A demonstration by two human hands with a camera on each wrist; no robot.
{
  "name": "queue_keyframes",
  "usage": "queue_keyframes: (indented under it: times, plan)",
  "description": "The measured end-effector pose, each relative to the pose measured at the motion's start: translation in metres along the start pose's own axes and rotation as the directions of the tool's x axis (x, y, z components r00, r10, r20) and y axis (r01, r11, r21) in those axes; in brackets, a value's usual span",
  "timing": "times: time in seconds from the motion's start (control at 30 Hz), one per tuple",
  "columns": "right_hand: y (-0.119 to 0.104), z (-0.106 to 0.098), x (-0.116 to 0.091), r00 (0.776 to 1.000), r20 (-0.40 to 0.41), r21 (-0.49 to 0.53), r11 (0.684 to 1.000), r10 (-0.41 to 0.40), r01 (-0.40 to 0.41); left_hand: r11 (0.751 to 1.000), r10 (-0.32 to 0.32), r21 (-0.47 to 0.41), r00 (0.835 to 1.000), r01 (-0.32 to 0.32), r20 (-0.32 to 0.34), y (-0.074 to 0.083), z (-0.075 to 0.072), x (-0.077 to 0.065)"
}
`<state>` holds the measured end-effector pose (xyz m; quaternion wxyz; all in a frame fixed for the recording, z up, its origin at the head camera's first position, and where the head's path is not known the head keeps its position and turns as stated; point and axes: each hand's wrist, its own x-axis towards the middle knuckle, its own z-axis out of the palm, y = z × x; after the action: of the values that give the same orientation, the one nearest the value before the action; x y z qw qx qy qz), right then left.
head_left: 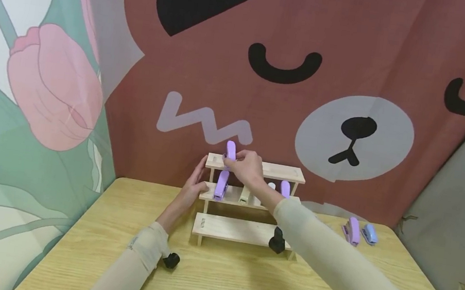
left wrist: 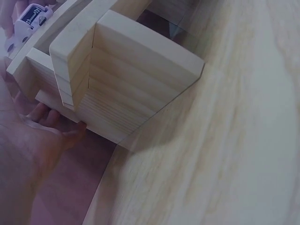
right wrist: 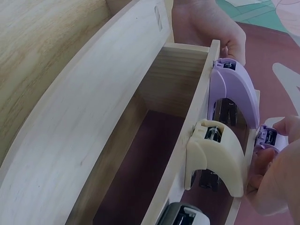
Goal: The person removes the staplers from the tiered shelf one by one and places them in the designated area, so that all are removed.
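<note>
A light wooden three-tier rack (head_left: 234, 229) stands on the table. My right hand (head_left: 249, 169) pinches a purple stapler (head_left: 231, 149) at the left part of the top tier; in the right wrist view this stapler (right wrist: 269, 137) is partly covered by fingers. My left hand (head_left: 191, 193) holds the rack's left end, with the thumb by the middle tier and the fingers along the side. On the middle tier stand another purple stapler (head_left: 221, 185), a cream stapler (right wrist: 218, 154), a grey-and-white stapler (right wrist: 183, 215) partly out of frame, and a purple stapler (head_left: 285, 188) at the right.
On the table right of the rack lie a purple stapler (head_left: 352, 231) and a small blue stapler (head_left: 369, 234). A printed cloth (head_left: 206, 73) hangs behind the table. My right forearm (head_left: 332, 261) passes in front of the rack's right side.
</note>
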<state>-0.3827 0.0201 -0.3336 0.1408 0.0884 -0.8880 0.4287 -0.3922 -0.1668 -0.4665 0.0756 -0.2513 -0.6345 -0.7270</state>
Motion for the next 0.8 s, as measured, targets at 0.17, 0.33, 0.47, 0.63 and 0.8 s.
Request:
queue_keyframes:
  times: [0.17,0.33,0.47,0.63,0.8]
  plan:
    - [0.002,-0.01,-0.004,1.0,-0.002,0.022,1.0,0.011,-0.011,1.0,-0.016,0.005,1.0,0.017,-0.016,0.0,0.001,0.0]
    - [0.002,-0.021,-0.007,1.0,0.008,0.026,0.999,0.022,-0.023,1.0,-0.009,0.005,1.0,0.009,-0.019,0.001,0.001,0.0]
    - [0.003,-0.03,-0.008,1.0,0.016,0.036,0.999,0.027,-0.028,1.0,0.004,-0.001,1.0,-0.004,-0.018,0.002,0.001,-0.001]
    - [0.008,-0.044,-0.008,1.0,0.003,0.047,0.999,0.025,-0.025,1.0,0.005,-0.013,1.0,-0.005,-0.02,0.001,0.002,-0.001]
    - [0.015,-0.062,-0.007,1.0,-0.029,-0.008,1.0,-0.002,0.002,1.0,-0.013,-0.008,1.0,0.012,-0.028,-0.001,0.002,-0.001]
